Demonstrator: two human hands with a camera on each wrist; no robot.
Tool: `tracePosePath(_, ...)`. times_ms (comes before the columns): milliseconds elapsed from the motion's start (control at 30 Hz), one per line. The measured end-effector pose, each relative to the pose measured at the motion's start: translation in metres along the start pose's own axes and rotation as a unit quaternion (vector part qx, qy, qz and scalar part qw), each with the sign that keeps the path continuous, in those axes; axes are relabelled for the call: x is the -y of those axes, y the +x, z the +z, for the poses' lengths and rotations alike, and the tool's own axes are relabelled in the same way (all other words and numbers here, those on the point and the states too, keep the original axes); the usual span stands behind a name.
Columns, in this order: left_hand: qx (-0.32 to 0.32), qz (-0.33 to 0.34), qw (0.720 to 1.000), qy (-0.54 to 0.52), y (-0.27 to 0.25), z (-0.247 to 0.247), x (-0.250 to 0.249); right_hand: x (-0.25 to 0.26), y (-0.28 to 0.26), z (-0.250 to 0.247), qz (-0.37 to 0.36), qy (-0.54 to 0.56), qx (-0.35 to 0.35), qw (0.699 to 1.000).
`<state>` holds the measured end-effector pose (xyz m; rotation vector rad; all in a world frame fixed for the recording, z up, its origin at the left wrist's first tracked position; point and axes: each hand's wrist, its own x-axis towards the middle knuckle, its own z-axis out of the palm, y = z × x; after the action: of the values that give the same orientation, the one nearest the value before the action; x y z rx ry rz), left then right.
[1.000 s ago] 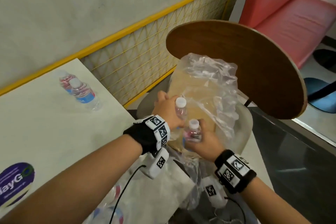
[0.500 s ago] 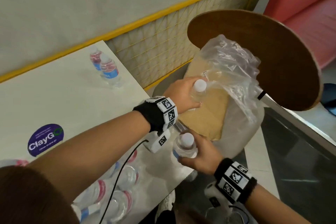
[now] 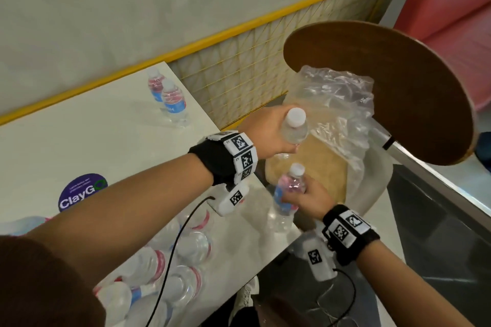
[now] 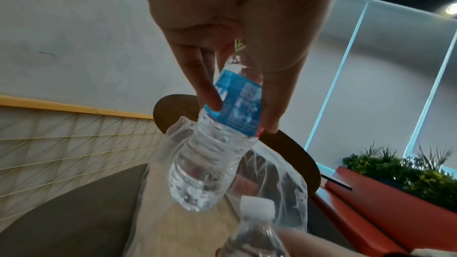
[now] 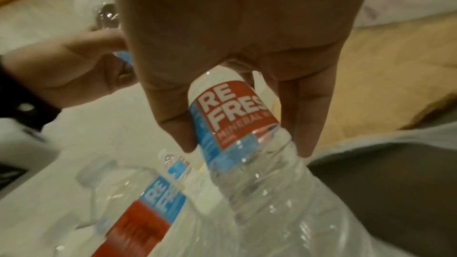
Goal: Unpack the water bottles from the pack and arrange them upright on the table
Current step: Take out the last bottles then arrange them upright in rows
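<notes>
My left hand [image 3: 276, 133] grips a clear water bottle [image 3: 293, 127] with a white cap, held in the air over the torn plastic pack wrap [image 3: 337, 103] on the chair seat. In the left wrist view that bottle [image 4: 215, 144] shows a blue label between my fingers [image 4: 207, 93]. My right hand [image 3: 305, 200] grips a second bottle [image 3: 288, 188] upright at the white table's [image 3: 93, 141] right corner. In the right wrist view this bottle [image 5: 242, 130] has a red and blue label. Two bottles [image 3: 172, 99] stand upright at the table's far edge.
Several bottles [image 3: 170, 268] lie or stand clustered on the table near me, under my left forearm. A round purple sticker [image 3: 82, 192] is on the tabletop. A brown chair back [image 3: 393, 87] rises behind the wrap. Yellow mesh railing [image 3: 239, 66] runs along the wall.
Both hands lifted bottles out of the wrap. My right hand carried its bottle down and left to the table corner. My left hand's bottle rose a little and stays over the wrap.
</notes>
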<state>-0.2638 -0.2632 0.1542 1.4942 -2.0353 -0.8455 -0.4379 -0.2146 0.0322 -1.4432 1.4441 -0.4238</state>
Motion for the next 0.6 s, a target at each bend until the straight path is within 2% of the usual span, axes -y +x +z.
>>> tracePosePath(133, 0.035, -0.01, 0.999, -0.001, -0.016, -0.024, 0.002, 0.009, -0.003, -0.015, -0.029, -0.008, -0.059, 0.998)
tracePosePath(200, 0.063, -0.011, 0.998, 0.003, -0.026, -0.039, 0.003, 0.022, -0.018, -0.011, -0.05, -0.013, -0.037, 0.998)
tracePosePath(267, 0.069, -0.011, 0.998, 0.007, -0.04, -0.054, 0.003, 0.038, -0.037, 0.001, -0.09, -0.013, 0.018, 0.996)
tracePosePath(400, 0.033, -0.005, 0.998, -0.051, -0.085, -0.083, 0.008, 0.06, -0.065, 0.041, -0.174, -0.098, 0.097, 0.975)
tracePosePath(600, -0.047, 0.008, 0.987, -0.152, -0.172, -0.119, 0.016, 0.069, -0.071, 0.092, -0.174, -0.099, 0.073, 0.977)
